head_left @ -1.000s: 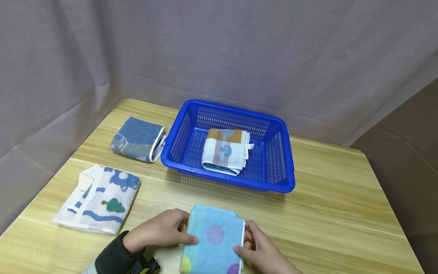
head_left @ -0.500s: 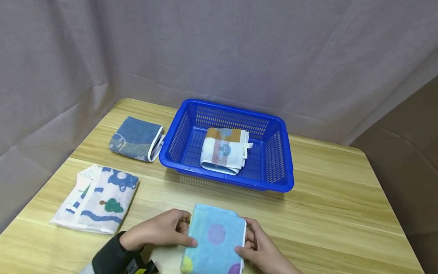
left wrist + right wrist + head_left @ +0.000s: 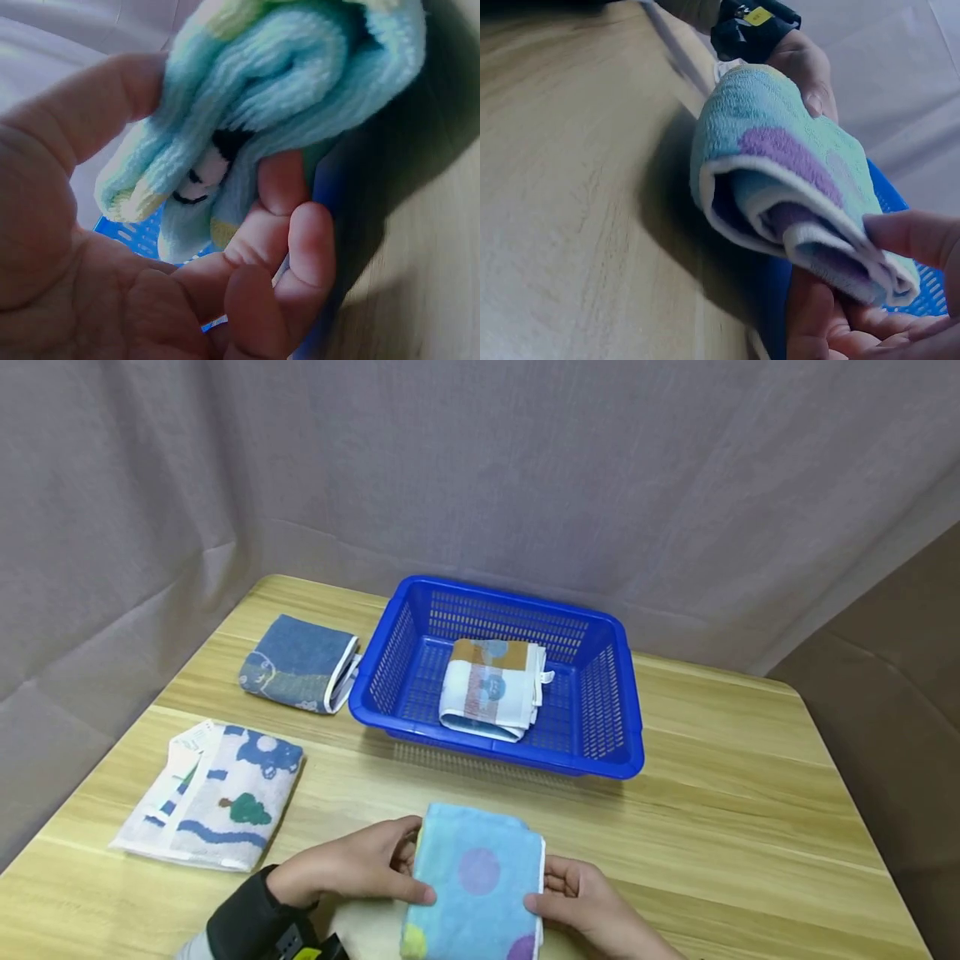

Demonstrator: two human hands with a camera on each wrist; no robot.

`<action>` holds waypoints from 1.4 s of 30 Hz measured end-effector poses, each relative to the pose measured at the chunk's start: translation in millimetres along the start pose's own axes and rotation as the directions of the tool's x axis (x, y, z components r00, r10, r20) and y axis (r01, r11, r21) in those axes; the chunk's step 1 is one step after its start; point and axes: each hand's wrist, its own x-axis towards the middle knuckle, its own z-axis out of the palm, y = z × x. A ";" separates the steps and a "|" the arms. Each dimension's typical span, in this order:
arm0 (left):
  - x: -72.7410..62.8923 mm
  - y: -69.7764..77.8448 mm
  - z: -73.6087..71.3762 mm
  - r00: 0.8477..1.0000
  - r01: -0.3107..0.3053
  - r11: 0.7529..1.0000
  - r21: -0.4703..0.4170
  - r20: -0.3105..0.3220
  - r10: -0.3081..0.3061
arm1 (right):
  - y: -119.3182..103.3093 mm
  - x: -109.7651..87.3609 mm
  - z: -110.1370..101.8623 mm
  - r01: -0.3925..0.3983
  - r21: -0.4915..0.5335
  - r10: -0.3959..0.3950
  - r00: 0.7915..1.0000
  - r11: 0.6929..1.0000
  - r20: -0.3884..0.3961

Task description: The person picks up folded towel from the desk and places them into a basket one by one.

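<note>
A folded light-blue towel (image 3: 474,885) with purple and yellow dots is held between both hands at the front of the table. My left hand (image 3: 367,862) pinches its left edge, thumb on top and fingers underneath. On the opposite edge, which has white trim, my right hand (image 3: 592,902) pinches it the same way. The left wrist view shows the towel's rolled layers (image 3: 262,90) between thumb and fingers. In the right wrist view the folded towel (image 3: 780,150) hangs over the wooden table, its white-edged layers stacked.
Beyond the hands stands a blue plastic basket (image 3: 611,770) holding a folded white-and-brown towel (image 3: 487,689). Left of it lie a folded dark-blue towel (image 3: 300,662) and a white towel with blue patterns (image 3: 225,802). A grey curtain (image 3: 480,468) hangs behind the wooden table (image 3: 735,793).
The light-blue towel has shifted slightly right and up. My right hand has slid a little to the right along with its edge, while my left hand stays almost in place.
</note>
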 end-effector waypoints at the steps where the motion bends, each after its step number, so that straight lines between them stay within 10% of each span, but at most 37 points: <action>1: 0.2 0.1 0.6 1.000 0.004 1.000 -0.024 0.014 -0.004 | -0.5 -0.9 -0.1 -0.013 0.017 0.013 1.000 1.000 0.006; 8: -4.3 -0.6 3.3 0.997 0.045 0.980 -0.192 0.074 -0.032 | 0.6 -2.1 4.4 -0.030 0.086 0.025 0.998 0.996 0.059; 42: 0.1 1.5 10.8 0.998 0.016 0.982 -0.190 0.057 -0.006 | 3.2 -8.1 12.7 -0.036 0.126 0.033 0.999 0.991 0.024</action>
